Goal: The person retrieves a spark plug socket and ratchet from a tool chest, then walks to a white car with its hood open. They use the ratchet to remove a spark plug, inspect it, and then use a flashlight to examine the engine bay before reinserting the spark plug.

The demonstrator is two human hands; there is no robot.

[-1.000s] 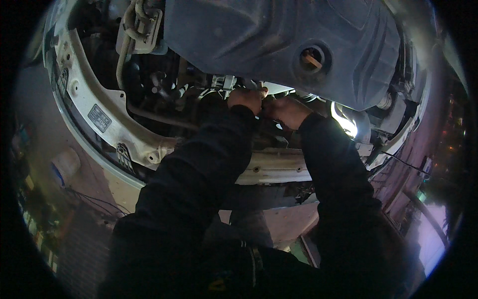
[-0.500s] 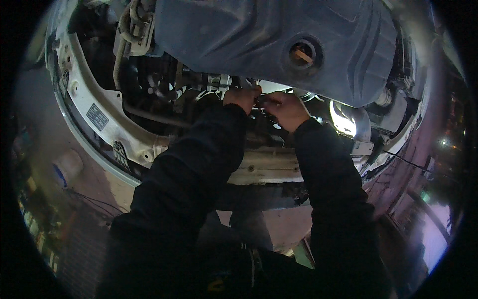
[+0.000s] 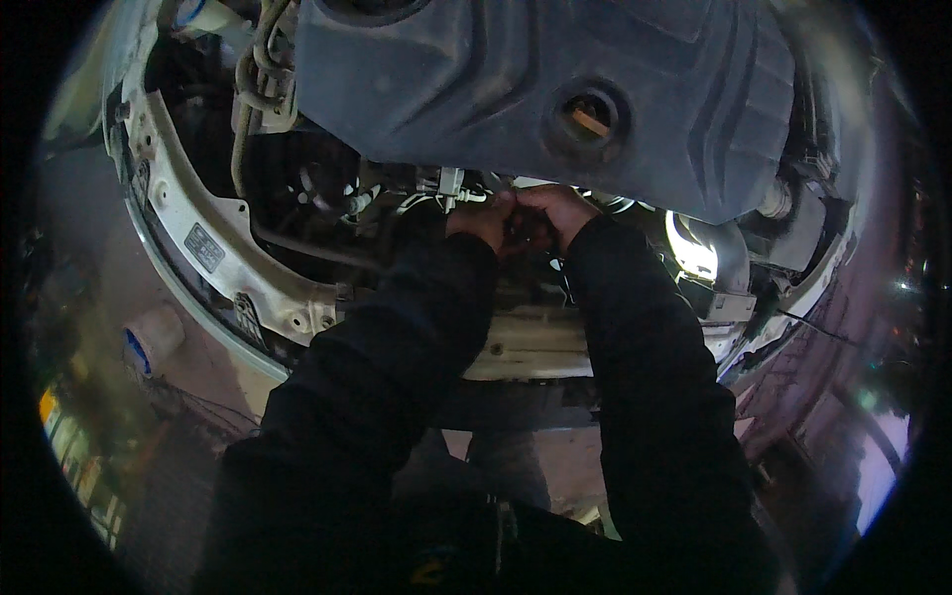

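Both hands reach into a car's engine bay, just below the front edge of the dark grey plastic engine cover [image 3: 446,109]. My left hand [image 3: 480,222] is closed, its thumb and fingertips pointing up toward the other hand. Against it, my right hand [image 3: 561,208] curls inward with bent fingers. Whatever lies between the fingertips is hidden by the hands and shadow. A pale metal fitting [image 3: 451,184] sits just beyond my left hand. In the cover, a round opening [image 3: 592,117] shows an orange-brown piece inside.
The pale front crossmember [image 3: 531,342] runs beneath my forearms. A bent pipe [image 3: 241,149] and dark hoses lie to the left. At right, a brightly lit curved part [image 3: 691,246] sits near the black housing. A white bucket-like container [image 3: 157,337] stands on the floor at left.
My hands have drawn closer together, and the right one has moved left and turned inward. The whole view has shifted slightly, bringing more of the bay's far left into sight.
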